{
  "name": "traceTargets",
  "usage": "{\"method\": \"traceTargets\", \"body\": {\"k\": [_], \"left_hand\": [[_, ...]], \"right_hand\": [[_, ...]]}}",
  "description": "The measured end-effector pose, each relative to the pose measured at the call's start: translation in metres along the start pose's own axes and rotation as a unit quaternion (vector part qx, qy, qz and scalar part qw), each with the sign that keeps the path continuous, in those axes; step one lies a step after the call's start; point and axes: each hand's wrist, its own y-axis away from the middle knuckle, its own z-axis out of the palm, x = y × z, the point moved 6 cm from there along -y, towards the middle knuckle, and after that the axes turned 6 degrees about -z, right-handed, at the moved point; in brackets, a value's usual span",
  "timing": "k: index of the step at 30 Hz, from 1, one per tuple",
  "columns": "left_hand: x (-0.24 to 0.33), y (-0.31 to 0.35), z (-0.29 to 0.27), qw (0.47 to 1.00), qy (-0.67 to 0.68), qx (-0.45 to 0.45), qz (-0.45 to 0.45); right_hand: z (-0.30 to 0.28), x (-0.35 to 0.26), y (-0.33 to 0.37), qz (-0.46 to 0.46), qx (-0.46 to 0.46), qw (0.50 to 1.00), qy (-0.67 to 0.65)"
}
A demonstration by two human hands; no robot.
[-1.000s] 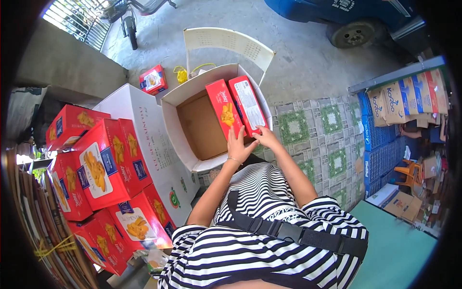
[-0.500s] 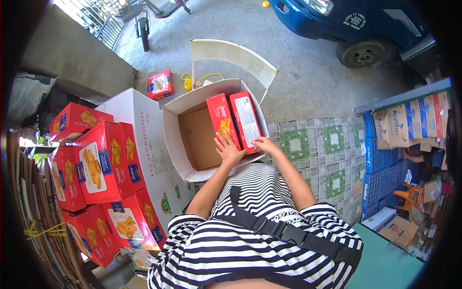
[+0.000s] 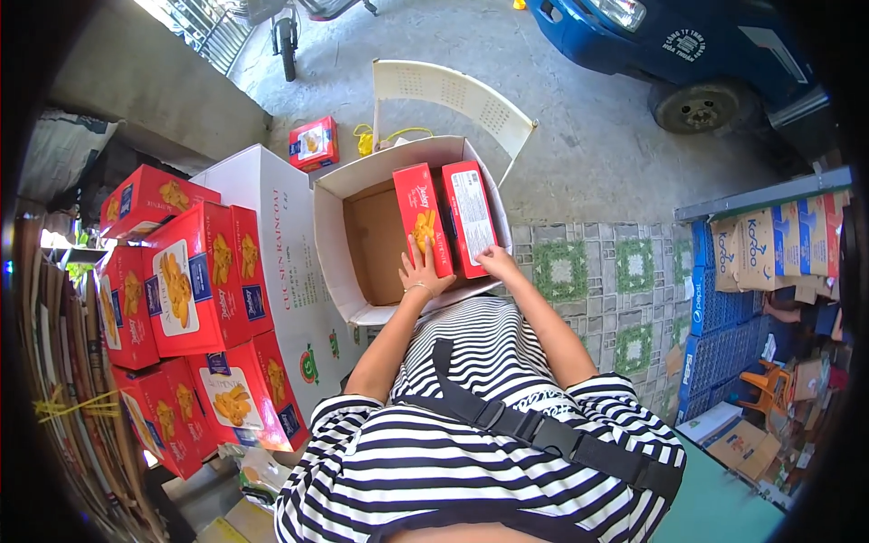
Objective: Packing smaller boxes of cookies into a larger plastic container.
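Note:
A white carton [image 3: 328, 249] with a brown inside stands open in front of me. Two red biscuit boxes are in its right half, side by side with a narrow dark gap between them. My left hand [image 3: 424, 275] lies with spread fingers on the near end of the left biscuit box [image 3: 416, 195], which shows a biscuit picture. On the right biscuit box [image 3: 469, 213], a white printed panel faces up. My right hand [image 3: 498, 262] pinches that box's near right corner, its fingertips partly hidden. Brown carton bottom [image 3: 373, 244] shows left of the boxes.
Several red biscuit boxes [image 3: 204, 281] are stacked at the left beside a tall white carton [image 3: 281, 244]. Another red box [image 3: 313, 143] lies on the floor beyond. A white chair [image 3: 453, 90] stands behind the open carton. Blue crates [image 3: 715, 317] and a blue truck [image 3: 615, 45] are at the right.
The gap between the two boxes in the carton has widened slightly at the far end, the left box leaning a little more left. Both hands stay on the boxes. The whole view has shifted slightly.

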Motion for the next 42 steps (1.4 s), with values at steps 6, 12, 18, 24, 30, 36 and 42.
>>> {"method": "traceTargets", "body": {"k": [6, 12, 18, 24, 30, 36, 42], "left_hand": [[-0.011, 0.001, -0.004, 0.999, 0.043, -0.008, -0.010], [-0.020, 0.009, -0.005, 0.991, 0.053, 0.118, -0.039], [-0.048, 0.021, -0.010, 0.938, 0.278, 0.100, -0.183], [-0.082, 0.031, -0.042, 0.900, 0.362, 0.153, -0.187], [-0.138, 0.055, -0.036, 0.857, 0.430, 0.237, -0.156], [-0.146, 0.115, -0.073, 0.781, 0.592, 0.172, -0.098], [-0.147, 0.204, -0.159, 0.854, 0.450, 0.257, -0.048]], "right_hand": [[-0.004, -0.007, 0.009, 0.044, -0.033, 0.998, 0.041], [-0.006, -0.014, 0.012, 0.029, -0.038, 0.995, 0.086], [-0.005, -0.015, 0.014, 0.025, -0.057, 0.994, 0.088], [-0.003, -0.013, 0.014, 0.058, -0.068, 0.992, 0.088], [-0.005, -0.042, 0.031, 0.035, -0.029, 0.976, 0.211], [0.004, -0.042, 0.031, -0.014, -0.011, 0.982, 0.189], [0.051, -0.096, 0.086, -0.001, -0.176, 0.941, -0.288]]}}
